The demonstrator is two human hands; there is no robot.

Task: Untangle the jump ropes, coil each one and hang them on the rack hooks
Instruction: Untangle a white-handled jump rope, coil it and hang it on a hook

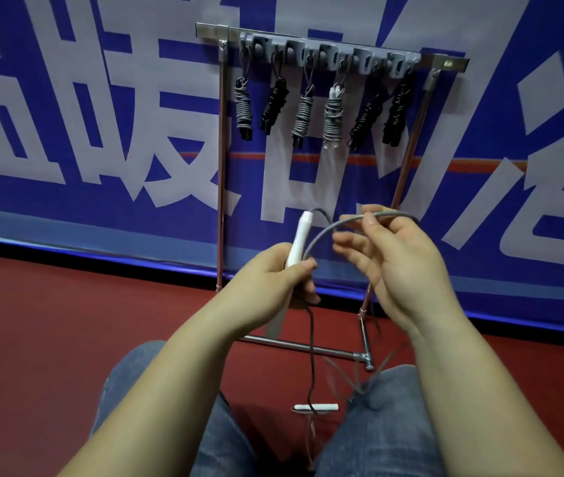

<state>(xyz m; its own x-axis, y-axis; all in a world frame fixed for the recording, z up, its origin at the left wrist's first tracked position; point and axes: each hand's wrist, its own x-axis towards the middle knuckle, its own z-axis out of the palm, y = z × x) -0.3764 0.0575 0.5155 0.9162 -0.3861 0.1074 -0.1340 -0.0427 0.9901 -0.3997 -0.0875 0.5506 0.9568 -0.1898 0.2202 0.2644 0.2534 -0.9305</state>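
Before the rack [220,160], left hand [273,280] gripping white handle [299,235], right hand [397,266] pinching grey rope [322,235] (fingers spread)

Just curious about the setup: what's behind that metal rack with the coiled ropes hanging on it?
Behind the rack hangs a blue banner with large pale characters and a red stripe. Six coiled jump ropes cover small patches of it; whatever is behind the banner is hidden.

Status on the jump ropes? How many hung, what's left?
Done: six coiled ropes hang from the rack hooks. In hand: left hand grips a white handle; right hand pinches its grey cord, looping it. Left: finish coiling and hang it; the other white handle lies on the floor.
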